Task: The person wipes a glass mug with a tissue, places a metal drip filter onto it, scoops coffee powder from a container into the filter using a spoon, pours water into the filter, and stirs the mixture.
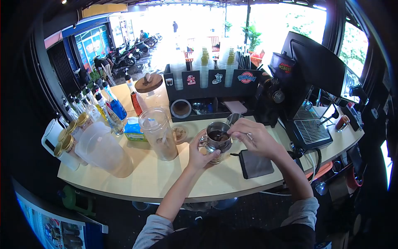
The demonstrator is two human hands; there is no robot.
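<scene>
My left hand (202,151) is wrapped around the side of a shiny metal cup (218,144) with dark contents inside. The cup seems to rest on a clear glass (214,159), mostly hidden by my fingers. Over the cup's right rim, my right hand (256,137) is closed in a pinch; a thin shiny bit shows by its fingers, too small to name. Just behind these fingers is a small metal piece (234,118), partly covered. A folded dark cloth (257,164) lies under my right forearm. Left of the cup stands a tall clear pitcher (159,135).
A frosted plastic jug (103,147), a tissue pack (137,129) and several pump bottles (114,101) fill the left. Behind are a black organizer (215,79) with stacked plastic cups and a wooden-lidded jar (150,89). An espresso machine (309,124) stands right.
</scene>
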